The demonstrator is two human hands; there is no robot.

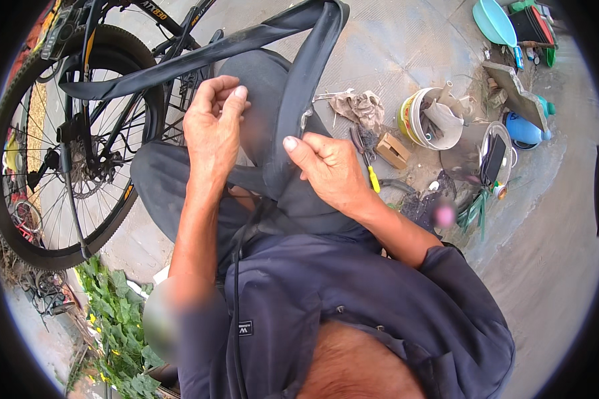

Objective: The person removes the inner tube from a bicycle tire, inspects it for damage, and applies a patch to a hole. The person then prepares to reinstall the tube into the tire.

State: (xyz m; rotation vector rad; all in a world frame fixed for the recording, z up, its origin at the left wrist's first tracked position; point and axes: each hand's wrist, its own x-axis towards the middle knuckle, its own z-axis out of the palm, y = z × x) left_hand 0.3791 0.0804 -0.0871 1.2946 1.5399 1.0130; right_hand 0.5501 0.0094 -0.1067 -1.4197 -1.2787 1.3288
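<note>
One black inner tube [293,93] stretches in a bent loop above the person's lap, its left end in front of the bicycle wheel. It is smooth, dull rubber, flattened into a wide band with soft creases, and one pale, ragged spot marks its right-hand length.

Two bare hands are at it. The right hand [329,166] is beside that length, fingers curled and thumb laid over the edge; I cannot tell whether they pinch it. The left hand [213,126] is inside the loop, its fingers bent and its thumb near them, the gap narrow; any small thing between them cannot be made out.

To the right on the ground lie one crumpled cloth [359,108], one boxy brown block [393,151] and one yellow-handled tool [374,181]. Beyond them are one round bucket [408,125] and one shallow turquoise basin [496,23]. At left stands one bicycle [156,16], showing one spoked wheel [53,258] with a knobbly tyre, above leafy green plants [116,319].
</note>
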